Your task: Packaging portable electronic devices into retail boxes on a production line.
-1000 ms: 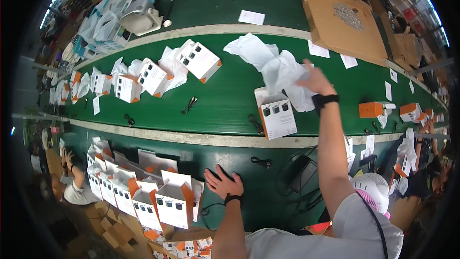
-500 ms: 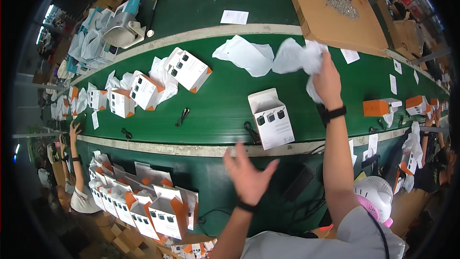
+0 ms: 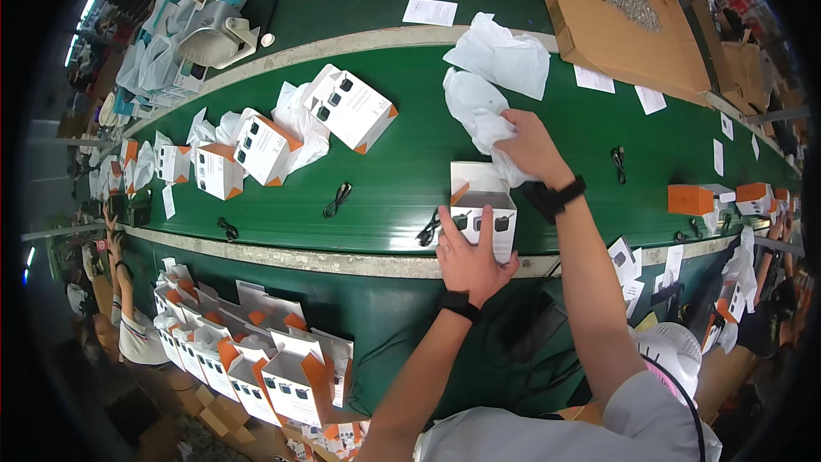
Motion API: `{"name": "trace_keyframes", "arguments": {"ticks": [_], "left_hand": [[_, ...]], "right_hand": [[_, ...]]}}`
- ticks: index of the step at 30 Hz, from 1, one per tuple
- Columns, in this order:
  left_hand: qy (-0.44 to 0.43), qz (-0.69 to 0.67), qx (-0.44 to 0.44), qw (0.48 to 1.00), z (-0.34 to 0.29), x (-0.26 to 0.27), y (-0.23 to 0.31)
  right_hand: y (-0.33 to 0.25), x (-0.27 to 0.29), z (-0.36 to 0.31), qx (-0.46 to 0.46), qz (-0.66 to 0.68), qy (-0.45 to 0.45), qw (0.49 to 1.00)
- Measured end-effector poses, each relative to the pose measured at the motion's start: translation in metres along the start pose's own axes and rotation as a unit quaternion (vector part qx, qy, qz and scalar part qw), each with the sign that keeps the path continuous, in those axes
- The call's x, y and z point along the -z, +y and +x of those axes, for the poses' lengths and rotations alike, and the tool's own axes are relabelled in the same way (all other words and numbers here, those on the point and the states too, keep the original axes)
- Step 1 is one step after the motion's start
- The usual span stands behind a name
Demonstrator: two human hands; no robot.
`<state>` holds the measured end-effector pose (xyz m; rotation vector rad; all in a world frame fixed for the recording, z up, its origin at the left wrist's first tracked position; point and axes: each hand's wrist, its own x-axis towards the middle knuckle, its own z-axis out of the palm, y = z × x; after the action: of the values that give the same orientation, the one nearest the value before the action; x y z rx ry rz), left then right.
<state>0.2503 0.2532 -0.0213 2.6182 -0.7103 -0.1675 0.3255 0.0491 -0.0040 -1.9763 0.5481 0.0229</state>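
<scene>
My right hand (image 3: 532, 147) grips a crumpled white plastic bag (image 3: 477, 113) just behind an open white box (image 3: 493, 244). The bag's lower end hangs by the box's rear right edge; any contents are hidden. My left hand (image 3: 472, 258) lies against the near face of the box, fingers spread over its printed pictures and thumb at the right side, steadying it. The box's flap stands up at the back. Beside its left edge rests a coiled black cable (image 3: 428, 228). A second white bag (image 3: 500, 53) lies farther back on the green belt.
Several white-and-orange boxes (image 3: 351, 109) with bags stand left on the belt (image 3: 385, 188). More open boxes (image 3: 295, 376) crowd the near left. A cardboard tray (image 3: 616, 43) with small metal parts sits far right. Co-workers' hands (image 3: 115, 244) show at both sides.
My right hand has brought the bag left and nearer, to behind the box. My left hand has moved forward onto the box. Belt items have shifted slightly in view.
</scene>
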Motion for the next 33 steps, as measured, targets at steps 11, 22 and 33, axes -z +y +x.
{"name": "trace_keyframes", "arguments": {"ticks": [11, 22, 33], "left_hand": [[0.014, -0.021, 0.025, 0.999, 0.011, 0.008, 0.022], [-0.186, -0.073, -0.154, 0.968, 0.082, 0.010, 0.001], [-0.135, -0.056, -0.172, 0.974, 0.074, -0.003, 0.007]], "right_hand": [[-0.005, -0.007, -0.054, 0.122, -0.420, -0.120, 0.891], [-0.001, 0.077, -0.008, 0.168, -0.121, 0.231, 0.951], [0.061, 0.058, -0.001, 0.056, -0.227, 0.118, 0.965]]}}
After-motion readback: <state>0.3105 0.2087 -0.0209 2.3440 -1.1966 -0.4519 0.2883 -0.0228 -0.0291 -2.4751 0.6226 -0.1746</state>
